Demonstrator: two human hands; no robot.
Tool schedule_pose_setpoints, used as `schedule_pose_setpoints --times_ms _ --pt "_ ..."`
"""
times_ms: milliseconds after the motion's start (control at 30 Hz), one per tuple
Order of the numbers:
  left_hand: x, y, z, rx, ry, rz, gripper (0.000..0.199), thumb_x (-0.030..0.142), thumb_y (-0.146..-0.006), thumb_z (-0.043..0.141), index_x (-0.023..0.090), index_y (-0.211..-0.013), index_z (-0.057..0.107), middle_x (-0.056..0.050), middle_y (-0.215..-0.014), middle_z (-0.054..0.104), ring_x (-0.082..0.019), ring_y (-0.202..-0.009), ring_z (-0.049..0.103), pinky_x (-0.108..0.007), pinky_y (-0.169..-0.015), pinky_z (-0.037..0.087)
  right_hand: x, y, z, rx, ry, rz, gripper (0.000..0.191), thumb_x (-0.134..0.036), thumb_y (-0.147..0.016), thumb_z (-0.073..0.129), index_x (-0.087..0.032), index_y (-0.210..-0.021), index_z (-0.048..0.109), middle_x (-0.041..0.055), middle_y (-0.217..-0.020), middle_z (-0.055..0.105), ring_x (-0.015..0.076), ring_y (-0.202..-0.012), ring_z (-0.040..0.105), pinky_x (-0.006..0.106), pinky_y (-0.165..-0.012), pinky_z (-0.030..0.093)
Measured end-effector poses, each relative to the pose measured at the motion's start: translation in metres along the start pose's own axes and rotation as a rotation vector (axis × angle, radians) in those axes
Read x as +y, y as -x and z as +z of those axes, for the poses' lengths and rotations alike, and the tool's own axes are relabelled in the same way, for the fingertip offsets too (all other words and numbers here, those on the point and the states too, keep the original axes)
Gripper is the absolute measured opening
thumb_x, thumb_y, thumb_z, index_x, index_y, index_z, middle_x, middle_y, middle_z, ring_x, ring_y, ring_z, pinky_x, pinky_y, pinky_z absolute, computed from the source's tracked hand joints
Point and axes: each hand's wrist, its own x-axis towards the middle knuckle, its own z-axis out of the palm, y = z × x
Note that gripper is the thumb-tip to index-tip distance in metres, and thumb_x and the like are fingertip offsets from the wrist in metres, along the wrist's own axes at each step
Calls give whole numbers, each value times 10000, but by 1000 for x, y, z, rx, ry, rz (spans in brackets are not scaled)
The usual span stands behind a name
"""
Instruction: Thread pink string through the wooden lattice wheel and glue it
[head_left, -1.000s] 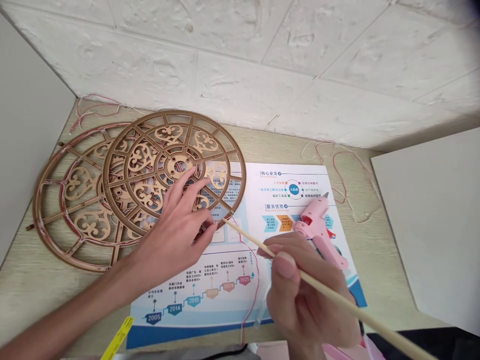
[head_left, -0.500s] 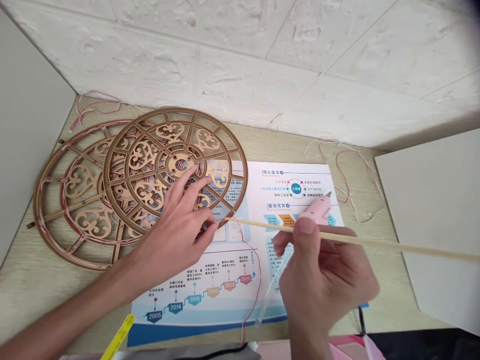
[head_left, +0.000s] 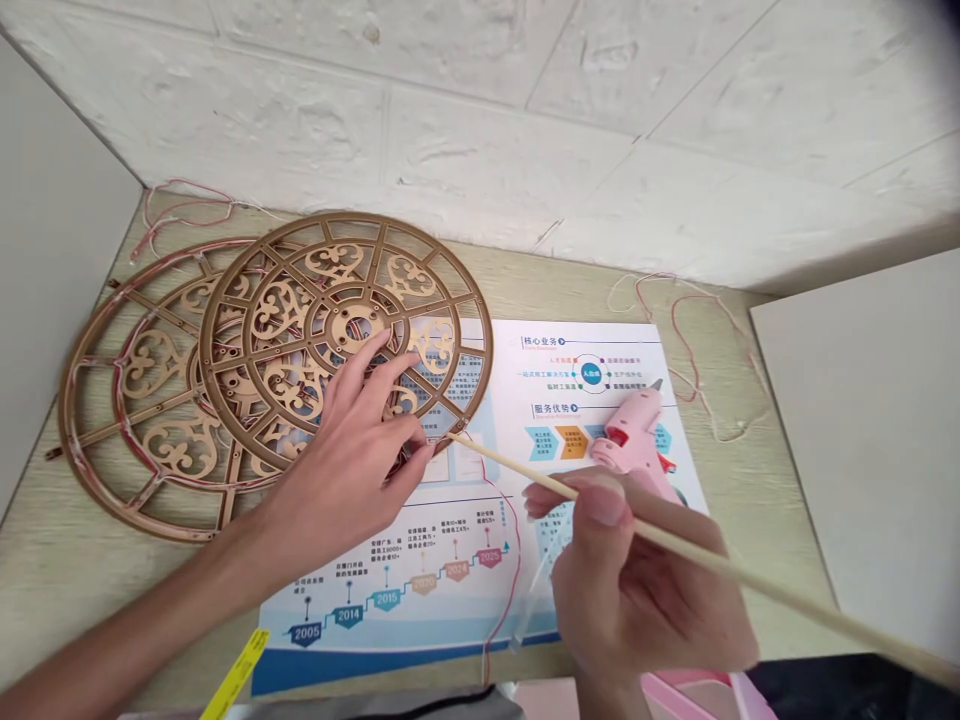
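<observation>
My left hand (head_left: 371,435) rests on the front right part of an upper bronze openwork wheel (head_left: 484,330), its fingers spread toward the hub and its thumb at the rim. Pinched in my right hand (head_left: 645,570) is a long thin wooden stick (head_left: 697,553), whose tip touches the wheel's rim beside my left thumb. The upper wheel overlaps a second bronze wheel (head_left: 75,440), which has red and white wire along its rings. From near the stick's tip a thin red wire (head_left: 519,560) runs down over a printed sheet (head_left: 450,660).
A pink glue gun (head_left: 634,430) lies on the sheet behind my right hand. Loose wires (head_left: 675,310) lie at the back right, others (head_left: 187,205) at the back left. A yellow strip (head_left: 236,675) is at the front. White panels (head_left: 885,420) and a wall enclose the table.
My right hand has lowered slightly and tilted the stick, so its far end points further down. More of the glue gun shows. My left hand keeps its place on the wheel.
</observation>
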Motion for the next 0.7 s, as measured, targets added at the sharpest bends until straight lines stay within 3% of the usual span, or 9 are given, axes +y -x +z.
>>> schedule_pose_setpoints --times_ms 67,133,267,700 --pt "0 0 0 0 -5 -2 322 238 -982 447 178 -755 667 -112 -1490 391 -352 -1509 136 -659 -1178 291 -3 -3 -5 -185 23 -54 194 -56 -921 535 -175 -791 615 5 -637 639 130 -532 608 248 -446 479" --pt "0 0 0 2 -9 -5 320 242 -980 450 177 -750 663 -109 -1494 390 -349 -1510 137 -650 -1182 296 -5 -7 -7 -252 22 -115 178 -62 -931 497 -178 -859 610 22 -669 635 143 -566 608 268 -476 496" --pt "0 -1 0 6 -12 -2 326 245 -981 444 175 -746 659 -99 -1504 385 -349 -1515 132 -635 -1186 305 -3 -11 -5 -222 -33 -209 173 -59 -931 481 -160 -1032 577 45 -725 633 170 -626 620 314 -525 510" --pt "1 -1 0 1 9 -9 314 230 -981 448 174 -762 667 -108 -1504 394 -359 -1512 136 -647 -1180 304 7 -3 -16 -304 -33 -255 177 -111 -961 431 -151 -1014 595 86 -822 649 184 -681 611 335 -535 511"
